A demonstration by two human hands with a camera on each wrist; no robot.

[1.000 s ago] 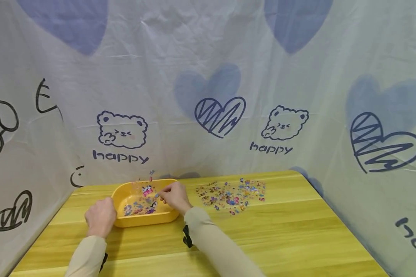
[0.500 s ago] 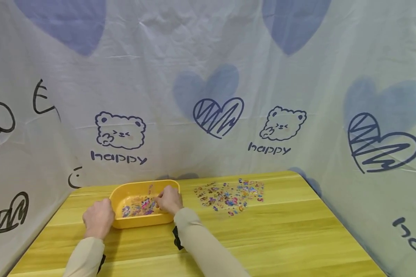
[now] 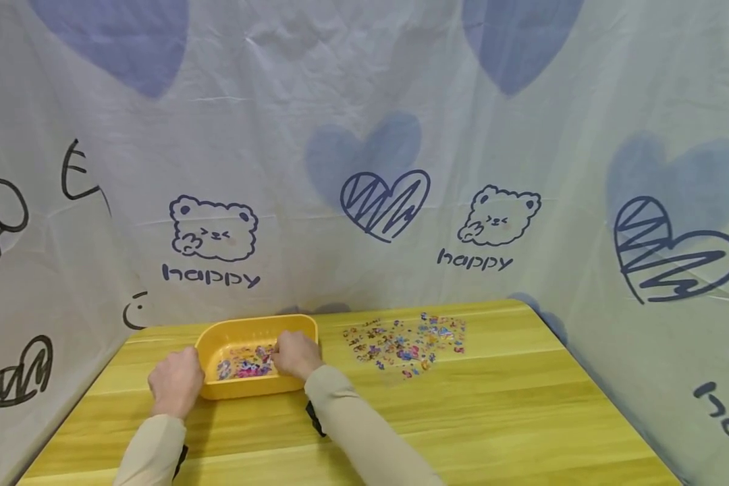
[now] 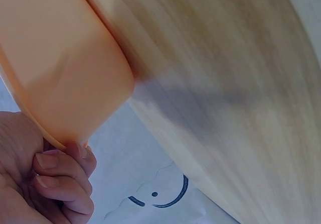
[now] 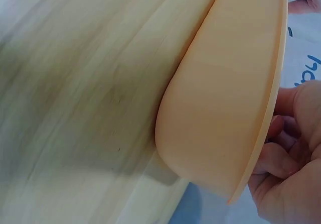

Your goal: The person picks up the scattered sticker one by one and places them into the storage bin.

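Note:
In the head view my left hand (image 3: 176,381) grips the left end of a yellow plastic basin (image 3: 252,388). The left wrist view shows its fingers (image 4: 65,166) curled at the rim. Over the basin's right half is my right hand (image 3: 298,354), reaching inside with bent fingers. The right wrist view shows that hand (image 5: 293,158) against the rim, its fingertips hidden behind the wall, so I cannot tell what they hold. Small multicoloured pieces (image 3: 249,368) lie on the basin's floor, partly covered by my right hand. Whether they are loose or on clear film is unclear.
More small multicoloured pieces (image 3: 407,347) spread flat over the yellow wood-grain table (image 3: 492,418), to the right of the basin. A white curtain (image 3: 316,270) with hearts and bear drawings hangs behind the table and at both sides.
My right hand has moved down and slightly left into the basin. Coloured pieces seen raised near and above the far rim now lie low inside. My left hand keeps its grip.

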